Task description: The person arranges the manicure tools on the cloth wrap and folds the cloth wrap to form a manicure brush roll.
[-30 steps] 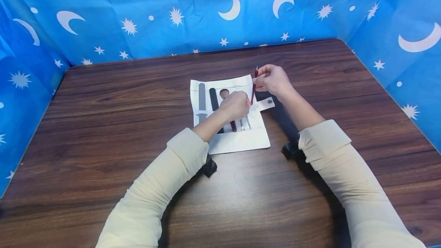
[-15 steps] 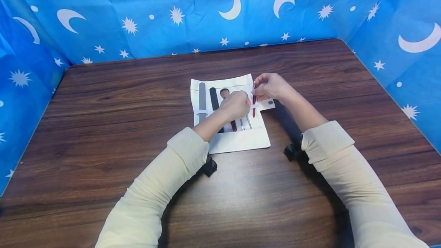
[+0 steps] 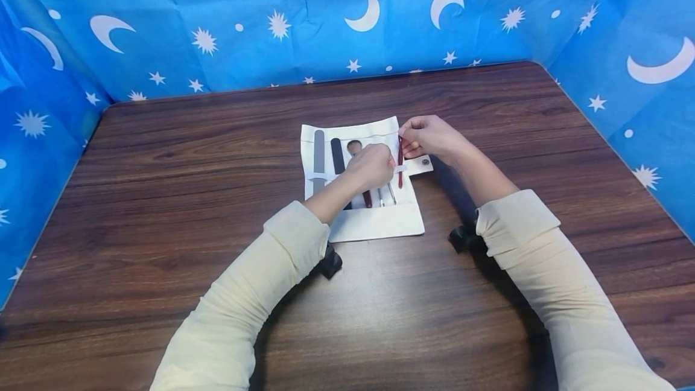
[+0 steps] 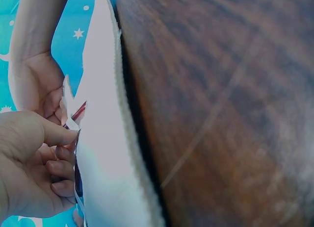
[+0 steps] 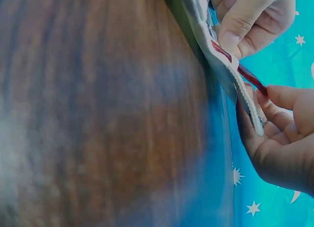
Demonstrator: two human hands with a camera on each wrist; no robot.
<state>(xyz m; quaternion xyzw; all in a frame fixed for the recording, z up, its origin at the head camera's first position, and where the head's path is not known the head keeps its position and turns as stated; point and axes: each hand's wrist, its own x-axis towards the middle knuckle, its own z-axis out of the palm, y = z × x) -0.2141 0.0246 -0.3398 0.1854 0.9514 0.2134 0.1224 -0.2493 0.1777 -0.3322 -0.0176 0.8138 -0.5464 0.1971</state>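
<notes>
A white fabric tool roll (image 3: 374, 225) lies unfolded on the table, its tools held under a white elastic band. At its right side my right hand (image 3: 434, 137) pinches the upper end of a slim dark red stick (image 3: 400, 178). The stick runs under the band's last loop (image 3: 400, 168), its lower end showing below. My left hand (image 3: 371, 165) pinches the band beside that loop; in the right wrist view the left thumb (image 5: 230, 39) lies right by the stick. In the left wrist view the fabric hides most of the tools.
On the roll lie a grey nail file (image 3: 319, 152), a black file (image 3: 337, 155), a makeup brush (image 3: 355, 147) and slim metal tools (image 3: 392, 193). A snap tab (image 3: 420, 165) sticks out right. A blue star-and-moon curtain (image 3: 315, 29) surrounds the dark wooden table (image 3: 190, 155).
The right hand has brought the red stick down and through the band loop, from slanted above it to lying along the roll. The left hand has stayed in place.
</notes>
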